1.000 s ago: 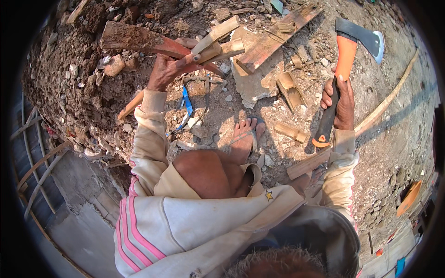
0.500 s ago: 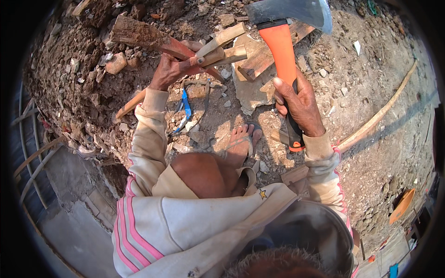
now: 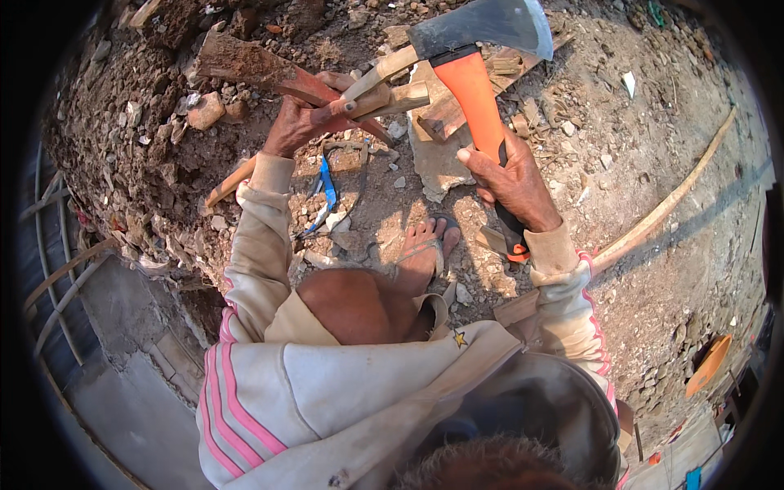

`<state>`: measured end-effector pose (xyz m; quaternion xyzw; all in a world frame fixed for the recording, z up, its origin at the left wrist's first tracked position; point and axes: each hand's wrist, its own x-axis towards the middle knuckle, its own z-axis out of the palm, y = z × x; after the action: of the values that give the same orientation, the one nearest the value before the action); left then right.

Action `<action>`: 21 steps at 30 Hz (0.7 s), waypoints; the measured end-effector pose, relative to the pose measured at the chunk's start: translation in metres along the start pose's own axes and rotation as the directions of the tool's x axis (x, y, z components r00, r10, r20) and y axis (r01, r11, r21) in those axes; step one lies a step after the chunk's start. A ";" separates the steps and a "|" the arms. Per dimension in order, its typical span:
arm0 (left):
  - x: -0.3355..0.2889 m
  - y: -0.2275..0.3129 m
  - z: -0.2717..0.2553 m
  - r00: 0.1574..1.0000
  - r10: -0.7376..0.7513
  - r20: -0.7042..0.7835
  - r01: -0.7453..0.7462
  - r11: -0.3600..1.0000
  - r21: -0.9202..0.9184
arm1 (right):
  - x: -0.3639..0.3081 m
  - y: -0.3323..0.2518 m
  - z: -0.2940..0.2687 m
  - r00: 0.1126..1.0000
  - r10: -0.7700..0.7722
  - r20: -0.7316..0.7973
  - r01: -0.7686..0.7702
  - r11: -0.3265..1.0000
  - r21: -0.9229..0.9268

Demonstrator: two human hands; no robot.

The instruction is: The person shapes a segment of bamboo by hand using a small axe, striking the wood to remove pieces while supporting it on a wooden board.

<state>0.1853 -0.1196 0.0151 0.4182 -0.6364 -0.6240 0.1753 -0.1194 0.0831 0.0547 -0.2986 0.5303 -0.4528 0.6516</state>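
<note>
From the head camera, one person squats on bare, rubble-strewn ground [image 3: 670, 269], and both of their own hands are in view.

The left hand [image 3: 298, 122] has its grip clamped around a bundle of wood: one reddish-brown plank [image 3: 245, 65] that runs up and to the left, and, as far as can be counted, two pale wooden sticks [image 3: 388, 90] that point to the right. How many more pieces the fist hides cannot be told.

The right hand [image 3: 514, 184] has its grip clamped around the orange and black handle of one hatchet [image 3: 482, 49]. The hand sits low on the handle, near the black end. The grey steel head is up at the top of the picture, right by the tip of the upper pale stick; whether steel meets wood cannot be told.

Under the hatchet lies one flat grey slab [image 3: 433, 159], with short wood offcuts scattered around it. One bare foot in a sandal [image 3: 425, 249] rests just below the slab. One blue strap [image 3: 327, 192] lies on the soil below the left hand. One long pale pole [image 3: 678, 192] lies to the right, well apart from both hands. One orange bowl [image 3: 706, 363] sits at the far right edge.
</note>
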 end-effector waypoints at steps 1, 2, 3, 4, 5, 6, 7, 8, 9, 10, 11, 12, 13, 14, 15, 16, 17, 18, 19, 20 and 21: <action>-0.004 0.006 0.005 1.000 0.017 -0.014 -0.017 0.999 -0.048 | 0.000 -0.002 0.001 1.000 -0.009 0.005 0.009 1.000 0.006; -0.004 0.007 0.007 0.999 0.040 -0.009 -0.040 0.999 -0.011 | -0.001 -0.001 0.001 1.000 -0.003 -0.010 0.004 1.000 0.028; -0.004 0.006 0.008 0.998 0.067 -0.010 -0.067 0.997 0.027 | -0.002 -0.002 0.001 1.000 0.000 -0.020 0.001 0.999 0.045; -0.004 0.006 0.007 0.996 0.092 -0.009 -0.092 0.994 0.064 | -0.004 -0.002 0.000 1.000 0.004 -0.029 -0.002 0.998 0.062; -0.005 0.006 0.005 0.990 0.139 -0.001 -0.138 0.983 0.122 | -0.005 -0.004 -0.002 0.999 0.002 -0.039 0.001 0.996 0.088; -0.004 0.003 0.004 0.989 0.146 -0.012 -0.144 0.983 0.113 | -0.007 -0.006 -0.007 0.998 -0.017 -0.068 0.024 0.994 0.104; -0.005 0.000 0.004 0.989 0.146 -0.021 -0.143 0.985 0.101 | -0.012 -0.014 -0.013 0.990 -0.057 -0.129 0.073 0.989 0.125; -0.006 -0.003 0.002 0.989 0.145 -0.030 -0.142 0.986 0.090 | -0.016 -0.024 -0.019 0.977 -0.094 -0.190 0.122 0.982 0.143; -0.004 -0.005 -0.002 0.993 0.112 0.044 -0.113 0.993 0.022 | -0.017 -0.031 -0.030 0.955 -0.168 -0.245 0.215 0.960 0.180; -0.004 -0.005 -0.001 0.992 0.123 0.033 -0.124 0.992 0.025 | -0.014 -0.038 -0.043 0.922 -0.241 -0.302 0.310 0.928 0.208; -0.004 -0.005 0.001 0.991 0.134 0.022 -0.135 0.990 0.028 | -0.012 -0.045 -0.056 0.892 -0.298 -0.341 0.381 0.901 0.209; -0.004 -0.005 0.002 0.989 0.146 0.011 -0.146 0.989 0.032 | -0.010 -0.049 -0.068 0.856 -0.353 -0.378 0.450 0.869 0.206; -0.003 -0.003 0.002 0.985 0.174 0.015 -0.174 0.979 0.104 | -0.009 -0.049 -0.081 0.833 -0.357 -0.422 0.476 0.852 0.219; -0.004 -0.002 0.001 0.979 0.201 0.022 -0.202 0.963 0.176 | -0.009 -0.046 -0.091 0.834 -0.332 -0.441 0.459 0.861 0.218; -0.006 -0.001 0.001 0.974 0.223 0.028 -0.223 0.943 0.246 | -0.009 -0.041 -0.099 0.836 -0.302 -0.458 0.436 0.873 0.220; -0.007 -0.002 0.001 0.979 0.201 0.008 -0.197 0.950 0.243 | -0.010 -0.033 -0.105 0.838 -0.268 -0.476 0.410 0.885 0.223; -0.008 -0.003 0.001 0.984 0.180 -0.012 -0.172 0.955 0.240 | -0.009 -0.022 -0.109 0.848 -0.197 -0.492 0.348 0.907 0.237; -0.004 -0.005 0.004 0.986 0.163 -0.021 -0.154 0.960 0.232 | -0.008 -0.009 -0.115 0.851 -0.135 -0.508 0.295 0.923 0.248; -0.004 -0.005 0.005 0.983 0.181 -0.043 -0.166 0.957 0.238 | -0.004 0.006 -0.114 0.857 -0.068 -0.510 0.241 0.929 0.281; -0.003 -0.006 0.006 0.985 0.172 -0.028 -0.159 0.951 0.265 | -0.001 0.021 -0.114 0.860 0.000 -0.511 0.187 0.931 0.314; -0.004 -0.005 0.005 0.987 0.161 -0.013 -0.149 0.943 0.299 | 0.005 0.036 -0.114 0.858 0.050 -0.511 0.155 0.924 0.351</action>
<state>0.1856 -0.1128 0.0109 0.4001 -0.7503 -0.4978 0.1710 -0.2191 0.1041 -0.0081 -0.0505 0.5777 -0.6272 0.5200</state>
